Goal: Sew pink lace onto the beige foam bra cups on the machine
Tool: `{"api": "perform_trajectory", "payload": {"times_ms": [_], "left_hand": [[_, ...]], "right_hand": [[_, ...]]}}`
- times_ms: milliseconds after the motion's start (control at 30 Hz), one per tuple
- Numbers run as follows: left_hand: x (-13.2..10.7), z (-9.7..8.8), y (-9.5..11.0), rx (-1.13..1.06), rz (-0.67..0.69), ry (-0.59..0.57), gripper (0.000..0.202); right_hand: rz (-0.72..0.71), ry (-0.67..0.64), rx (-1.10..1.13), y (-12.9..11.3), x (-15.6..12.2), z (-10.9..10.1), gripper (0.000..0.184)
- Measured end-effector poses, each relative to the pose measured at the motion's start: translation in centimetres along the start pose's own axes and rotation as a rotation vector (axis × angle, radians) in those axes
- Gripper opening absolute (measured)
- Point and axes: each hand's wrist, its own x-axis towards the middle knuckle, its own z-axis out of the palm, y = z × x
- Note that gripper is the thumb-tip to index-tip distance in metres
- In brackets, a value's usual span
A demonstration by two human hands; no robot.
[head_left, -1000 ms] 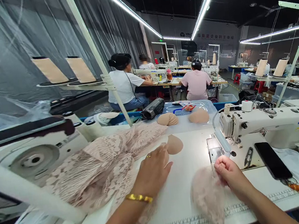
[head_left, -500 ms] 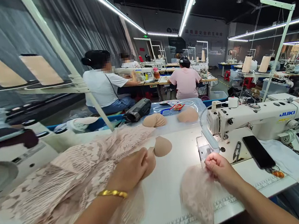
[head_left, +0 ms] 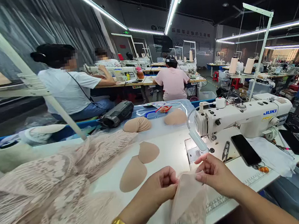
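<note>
My left hand [head_left: 163,184] pinches the edge of a thin beige lace piece [head_left: 187,197] in front of the sewing machine [head_left: 242,116]. On the other side of that edge, my right hand [head_left: 217,174] grips the same piece between thumb and fingers. The lace hangs down over the table's front edge, its lower part blurred. Left of the needle plate [head_left: 194,154], two beige bra cups [head_left: 132,173] lie with their edges meeting. A large heap of beige lace fabric [head_left: 71,170] covers the table's left side.
A fanned stack of bra cups [head_left: 137,124] and another cup [head_left: 175,117] lie at the back beside a black device [head_left: 118,114]. Thread snips [head_left: 226,150], a phone [head_left: 245,149] and a white cloth [head_left: 272,156] sit at right. Co-workers sit at machines ahead.
My left hand has left the bra cups and come over to the lace piece, which both hands now hold. The lace has been raised and turned. The view has swung right.
</note>
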Motion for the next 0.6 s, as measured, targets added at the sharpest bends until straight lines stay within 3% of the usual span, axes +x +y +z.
{"api": "perform_trajectory", "payload": {"times_ms": [67, 133, 233, 300, 333, 400, 467, 600], "left_hand": [[0.4, -0.4, 0.3, 0.084, 0.057, -0.009, 0.032], [0.5, -0.8, 1.0, 0.184, 0.176, -0.051, 0.044], [0.5, -0.8, 2.8, 0.321, 0.309, -0.291, 0.068], [0.6, -0.6, 4.0, 0.412, 0.339, -0.423, 0.052], [0.7, -0.7, 4.4, 0.454, 0.345, -0.436, 0.037], [0.7, -1.3, 4.9, 0.545, 0.367, -0.352, 0.018], [0.6, -2.3, 4.9, 0.655, 0.462, -0.170, 0.018], [-0.4, -4.3, 3.5, 0.949, 0.851, 0.189, 0.016]], "right_hand": [[-0.018, -0.002, -0.167, -0.8, -0.6, 0.5, 0.035], [-0.085, -0.049, -0.363, -2.2, -1.3, 1.2, 0.029], [-0.252, -0.210, -0.577, -4.7, -1.9, 1.9, 0.029], [-0.363, -0.270, -0.671, -6.2, -1.8, 2.0, 0.029], [-0.424, -0.260, -0.731, -6.8, -1.6, 1.9, 0.027], [-0.590, -0.155, -0.878, -7.5, -1.1, 1.7, 0.020], [-0.795, 0.005, -1.008, -7.5, -0.6, 1.7, 0.013], [-1.076, 0.199, -1.044, -5.3, 0.4, 2.4, 0.016]]}}
